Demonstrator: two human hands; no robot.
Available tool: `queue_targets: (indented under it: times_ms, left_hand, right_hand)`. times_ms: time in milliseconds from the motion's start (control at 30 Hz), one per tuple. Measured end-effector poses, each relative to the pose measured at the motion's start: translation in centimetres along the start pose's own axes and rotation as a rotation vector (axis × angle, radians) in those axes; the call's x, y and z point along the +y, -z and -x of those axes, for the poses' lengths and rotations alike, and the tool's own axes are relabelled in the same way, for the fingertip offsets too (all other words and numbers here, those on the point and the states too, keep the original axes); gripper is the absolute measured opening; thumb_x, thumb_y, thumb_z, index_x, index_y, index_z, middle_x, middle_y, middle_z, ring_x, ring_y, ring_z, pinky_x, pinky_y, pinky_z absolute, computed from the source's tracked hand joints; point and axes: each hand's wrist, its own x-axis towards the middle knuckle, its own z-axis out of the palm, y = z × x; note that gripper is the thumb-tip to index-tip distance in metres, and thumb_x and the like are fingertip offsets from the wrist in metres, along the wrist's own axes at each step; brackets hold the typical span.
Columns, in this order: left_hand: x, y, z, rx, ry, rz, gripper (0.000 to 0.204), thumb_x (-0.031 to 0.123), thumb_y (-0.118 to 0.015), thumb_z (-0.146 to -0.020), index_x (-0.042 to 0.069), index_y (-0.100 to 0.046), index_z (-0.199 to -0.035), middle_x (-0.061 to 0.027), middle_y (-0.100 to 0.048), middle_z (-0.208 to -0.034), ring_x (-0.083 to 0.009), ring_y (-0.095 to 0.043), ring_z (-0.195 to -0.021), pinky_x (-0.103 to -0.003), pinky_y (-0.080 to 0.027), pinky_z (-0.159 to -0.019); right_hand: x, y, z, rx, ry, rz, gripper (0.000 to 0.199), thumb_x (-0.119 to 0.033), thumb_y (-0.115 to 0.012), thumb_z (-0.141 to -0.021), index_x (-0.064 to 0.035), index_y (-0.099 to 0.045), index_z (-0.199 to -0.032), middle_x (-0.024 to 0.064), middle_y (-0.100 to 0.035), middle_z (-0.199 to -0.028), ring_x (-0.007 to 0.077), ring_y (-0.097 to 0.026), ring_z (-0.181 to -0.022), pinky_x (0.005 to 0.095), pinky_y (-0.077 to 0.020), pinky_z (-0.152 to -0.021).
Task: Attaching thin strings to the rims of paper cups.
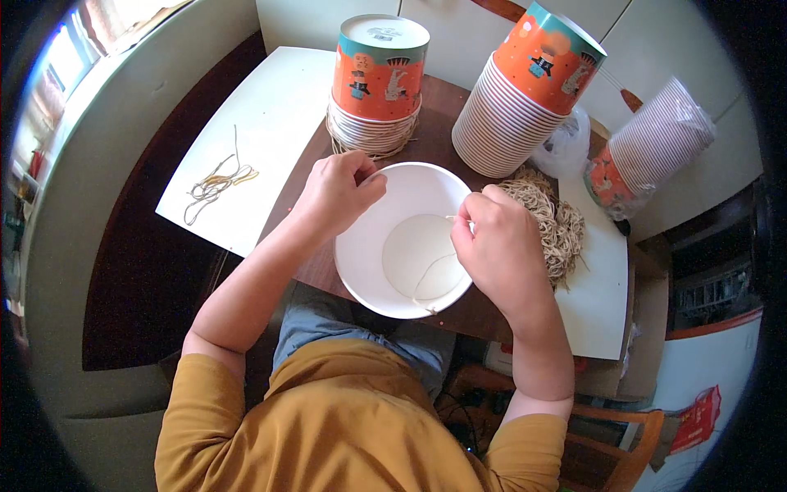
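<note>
Between the hands, the open white paper bucket (358,258) seems light and stiff but dentable, best held by its rim. The right hand (500,246) pinches thin, probably limp cord (426,272); the left hand (340,189) is nearly closed, its hold unclear.

I find 2 hands in view, both bare, in front of my torso (373,418) and apart from each other. My left forearm (254,275) runs forward and inward, elbow bent outward. The left hand (340,187) shows its back, fingers curled, thumb and index tips close; whether these 2 tips meet, I cannot determine. My right forearm (539,340) runs forward, angled slightly inward. The right hand (500,238) presents knuckles up, fingers folded, thumb and index finger in a pinch. The left hand reaches farther forward.
</note>
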Motion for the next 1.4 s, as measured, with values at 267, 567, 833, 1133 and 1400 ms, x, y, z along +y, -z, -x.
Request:
queue_targets:
  times_ms: [267, 567, 833, 1133, 1400]
  left_hand:
    - [-1.2, -0.1, 0.3, -0.094, -0.057, 0.254, 0.025, 0.008, -0.058, -0.078, -0.004, -0.068, -0.096, -0.0095, -0.064, -0.068, -0.0093, -0.057, -0.063, -0.028, -0.048, -0.06]
    - [-1.6, 0.6, 5.3, -0.347, 0.149, 0.725, 0.04, 0.019, -0.063, -0.091, -0.002, -0.058, -0.124, -0.0003, -0.065, -0.087, -0.0046, -0.056, -0.071, -0.021, -0.047, -0.063]
    - [-3.5, -0.4, 5.6, -0.19, 0.092, 0.696, 0.026, 0.013, -0.056, -0.096, -0.003, -0.062, -0.115, -0.002, -0.063, -0.081, -0.0056, -0.055, -0.067, -0.021, -0.046, -0.061]
    - [-4.4, -0.9, 4.1, -0.098, -0.082, 0.497, 0.02, 0.007, -0.06, -0.09, -0.004, -0.066, -0.105, -0.0076, -0.065, -0.085, -0.0083, -0.058, -0.07, -0.023, -0.048, -0.063]
    - [-4.1, -0.6, 3.8, -0.134, -0.107, 0.461, 0.019, 0.005, -0.062, -0.088, -0.002, -0.067, -0.104, -0.0092, -0.065, -0.087, -0.009, -0.058, -0.071, -0.024, -0.048, -0.065]
  right_hand:
    - [0.9, -0.7, -0.2, -0.013, 0.002, -0.024, 0.01, -0.007, -0.064, -0.077, 0.0012, -0.06, -0.073, 0.0167, -0.058, -0.077, 0.0344, -0.062, -0.073, 0.0446, -0.0514, -0.067]
    - [2.2, -1.2, -0.5, 0.06, 0.018, -0.321, 0.006, -0.005, -0.068, -0.078, -0.0012, -0.068, -0.083, 0.0109, -0.06, -0.089, 0.0255, -0.061, -0.084, 0.0331, -0.048, -0.075]
    - [-0.2, -4.7, -0.9, -0.267, -0.213, -0.61, 0.014, -0.016, -0.068, -0.081, -0.0026, -0.068, -0.083, 0.0133, -0.065, -0.081, 0.0252, -0.064, -0.075, 0.0362, -0.0503, -0.069]
    - [-0.9, -6.2, -1.8, -0.31, -0.354, -0.71, 0.013, -0.013, -0.065, -0.083, -0.0004, -0.066, -0.083, 0.0121, -0.068, -0.075, 0.0195, -0.065, -0.069, 0.0334, -0.0502, -0.065]
    - [-0.5, -6.7, -1.9, -0.265, -0.383, -0.818, 0.012, -0.012, -0.064, -0.086, -0.0011, -0.066, -0.083, 0.0022, -0.064, -0.072, 0.0073, -0.056, -0.064, 0.0262, -0.0463, -0.059]
